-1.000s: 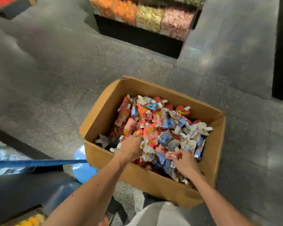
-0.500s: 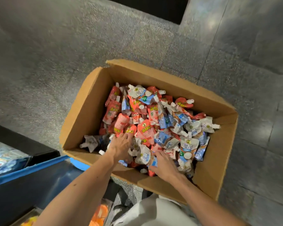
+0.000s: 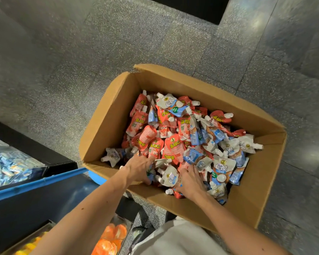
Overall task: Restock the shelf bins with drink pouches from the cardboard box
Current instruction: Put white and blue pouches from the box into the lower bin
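The drink pouches [image 3: 173, 144], red ones and white-and-blue ones, lie heaped in the cardboard box [image 3: 107, 126] on the floor. The box looks nearly full, so most of the restocking seems left to do. Both hands are in the near end of the heap. The left hand [image 3: 139, 167] curls its fingers in among the pouches, but I cannot tell whether it has hold of any. The right hand [image 3: 189, 183] lies spread on top, gripping nothing. A shelf bin [image 3: 11, 166] of blue packs sits at the left.

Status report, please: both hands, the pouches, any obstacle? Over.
Left hand and right hand both dug into drink pouches in cardboard box; grip unclear. Box well filled. No obstacle seen. Over.
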`<state>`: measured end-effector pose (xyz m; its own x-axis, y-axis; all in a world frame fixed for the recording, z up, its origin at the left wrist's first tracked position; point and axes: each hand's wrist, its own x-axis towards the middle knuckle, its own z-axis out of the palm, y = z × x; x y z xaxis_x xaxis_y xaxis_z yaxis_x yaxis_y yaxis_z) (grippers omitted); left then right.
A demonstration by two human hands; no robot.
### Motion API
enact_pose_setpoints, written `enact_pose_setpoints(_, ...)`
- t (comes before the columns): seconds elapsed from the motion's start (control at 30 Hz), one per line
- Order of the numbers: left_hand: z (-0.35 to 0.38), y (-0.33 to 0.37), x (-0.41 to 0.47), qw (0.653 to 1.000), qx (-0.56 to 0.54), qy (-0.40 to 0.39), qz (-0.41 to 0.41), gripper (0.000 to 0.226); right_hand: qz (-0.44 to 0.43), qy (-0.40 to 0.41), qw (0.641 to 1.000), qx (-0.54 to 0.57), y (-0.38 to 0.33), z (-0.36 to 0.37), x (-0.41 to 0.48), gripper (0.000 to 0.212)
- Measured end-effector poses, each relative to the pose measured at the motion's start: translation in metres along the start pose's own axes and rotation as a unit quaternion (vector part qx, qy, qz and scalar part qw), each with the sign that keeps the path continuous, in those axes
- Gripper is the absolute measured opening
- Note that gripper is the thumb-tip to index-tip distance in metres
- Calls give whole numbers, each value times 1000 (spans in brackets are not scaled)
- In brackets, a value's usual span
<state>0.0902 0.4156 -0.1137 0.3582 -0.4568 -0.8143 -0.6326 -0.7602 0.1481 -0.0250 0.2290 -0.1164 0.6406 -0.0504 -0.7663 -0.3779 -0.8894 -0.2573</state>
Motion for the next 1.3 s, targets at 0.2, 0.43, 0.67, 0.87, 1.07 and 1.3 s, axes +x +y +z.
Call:
enact_pose_setpoints(0.2,5,4,-8,997,-73,14,-29,78,57,-39,991,117,-2,1,-5,52)
enact_pose_setpoints(0.43,-11,-2,-11,973,-222,59,-39,64,58,-29,972,227,13,-12,-4,58)
enact_pose_setpoints(0.67,-31,-17,-19,831,-533,147,-69,58,-35,218,975,-26,28,-25,2,48)
enact_pose_setpoints(0.87,-33,-4,-48,721,-665,184,-72,29,-2,171,983,-62,16,-30,3,42)
enact_pose_setpoints(1.07,-37,1,-90,580,-778,222,-91,24,-42,147,984,-90,6,-46,-17,45)
enact_pose_setpoints(1.3,-29,1,-188,420,-865,276,-10,28,-100,142,959,223,-54,-109,-77,49)
